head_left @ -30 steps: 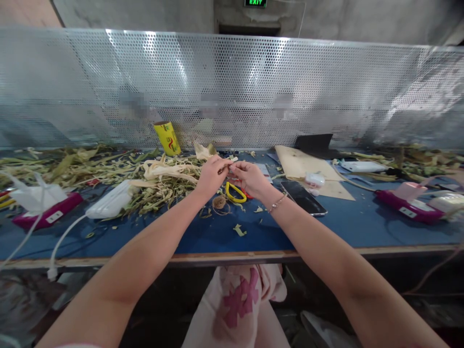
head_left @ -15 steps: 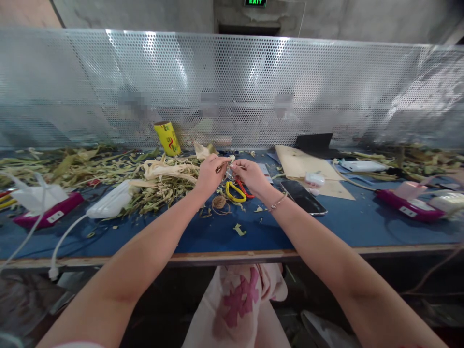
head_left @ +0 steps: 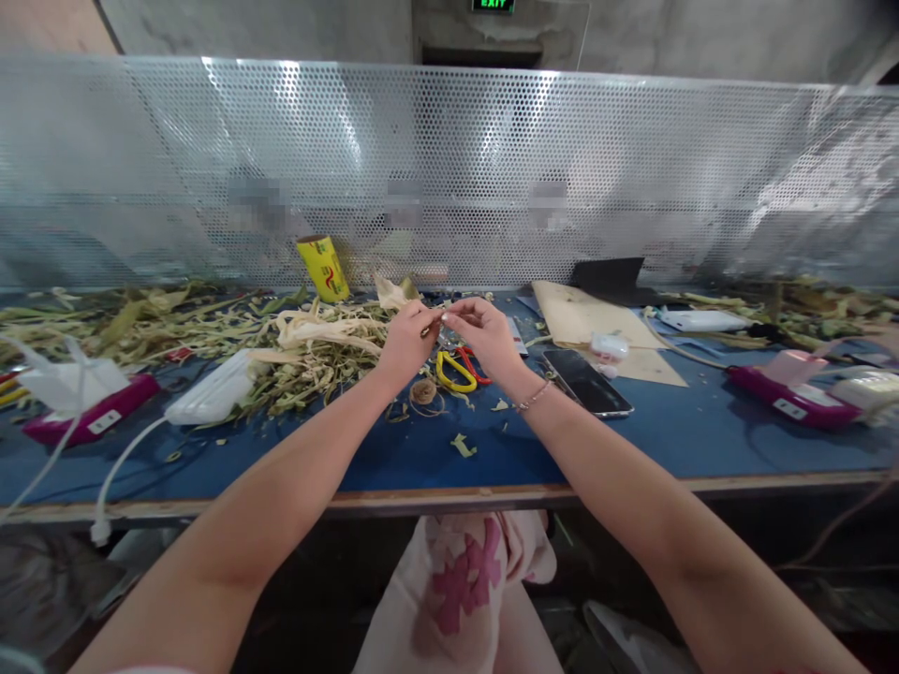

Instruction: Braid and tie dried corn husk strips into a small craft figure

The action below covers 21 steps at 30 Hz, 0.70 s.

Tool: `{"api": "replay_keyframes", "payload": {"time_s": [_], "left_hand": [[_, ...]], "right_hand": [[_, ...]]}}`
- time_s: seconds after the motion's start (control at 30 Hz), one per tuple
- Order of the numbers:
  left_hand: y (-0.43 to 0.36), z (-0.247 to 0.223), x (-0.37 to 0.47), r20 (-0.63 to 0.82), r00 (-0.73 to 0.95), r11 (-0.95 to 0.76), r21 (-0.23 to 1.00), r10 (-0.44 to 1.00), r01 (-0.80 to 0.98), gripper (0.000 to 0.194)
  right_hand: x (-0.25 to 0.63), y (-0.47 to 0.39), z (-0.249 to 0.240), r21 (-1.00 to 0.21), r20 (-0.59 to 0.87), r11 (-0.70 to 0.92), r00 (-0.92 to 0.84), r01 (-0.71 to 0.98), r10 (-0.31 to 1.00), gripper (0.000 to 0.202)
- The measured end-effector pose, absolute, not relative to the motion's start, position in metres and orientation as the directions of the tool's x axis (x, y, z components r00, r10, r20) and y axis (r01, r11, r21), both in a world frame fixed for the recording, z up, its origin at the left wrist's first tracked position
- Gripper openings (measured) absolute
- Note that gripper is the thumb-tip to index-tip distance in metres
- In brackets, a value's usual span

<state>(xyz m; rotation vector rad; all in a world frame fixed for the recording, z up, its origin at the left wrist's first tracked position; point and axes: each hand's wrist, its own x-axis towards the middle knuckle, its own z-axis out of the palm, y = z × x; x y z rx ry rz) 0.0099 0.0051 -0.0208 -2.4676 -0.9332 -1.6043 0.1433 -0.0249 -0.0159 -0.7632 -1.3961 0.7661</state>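
A grey concrete wall (head_left: 316,33) stands at the back of the room, and before it a perforated metal screen (head_left: 449,131) runs along the far side of the blue table (head_left: 393,463). On this table, to the left of the work, lies a loose pile of dried leaves and husk strips (head_left: 316,367). The left hand (head_left: 409,339) and the right hand (head_left: 486,339) meet above the table, each closed in a pinch. Beside the right wrist lies a black phone (head_left: 588,382); below the fingers are yellow-and-red scissors (head_left: 460,388) and a twine ball (head_left: 422,392). The small piece (head_left: 442,320) is between both hands' fingertips; its kind is hidden. In my judgement, the left pinch should be steady and the right fingers should move little, with light pressure, because so small a piece could slip.
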Motion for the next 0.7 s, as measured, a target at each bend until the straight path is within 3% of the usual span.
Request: {"api": "replay_keyframes", "payload": {"time_s": [0.2,0.3,0.47,0.7], "left_hand": [[0.005,-0.02,0.011,0.847,0.29,-0.8,0.23,0.445,0.554,0.02],[0.004,-0.018,0.013,0.814,0.243,-0.771,0.339,0.528,0.539,0.019],[0.004,-0.017,0.015,0.656,0.203,-0.681,0.652,0.727,0.333,0.022],[0.004,-0.017,0.015,0.604,0.201,-0.636,0.747,0.771,0.194,0.019]], "right_hand": [[0.143,-0.018,-0.021,-0.798,0.599,0.597,0.006,0.08,0.801,0.019],[0.148,-0.014,-0.022,-0.774,0.63,0.624,0.036,0.104,0.776,0.016],[0.152,-0.013,-0.022,-0.727,0.682,0.667,0.064,0.164,0.728,0.015],[0.152,-0.014,-0.025,-0.609,0.76,0.757,-0.096,0.237,0.642,0.015]]}}
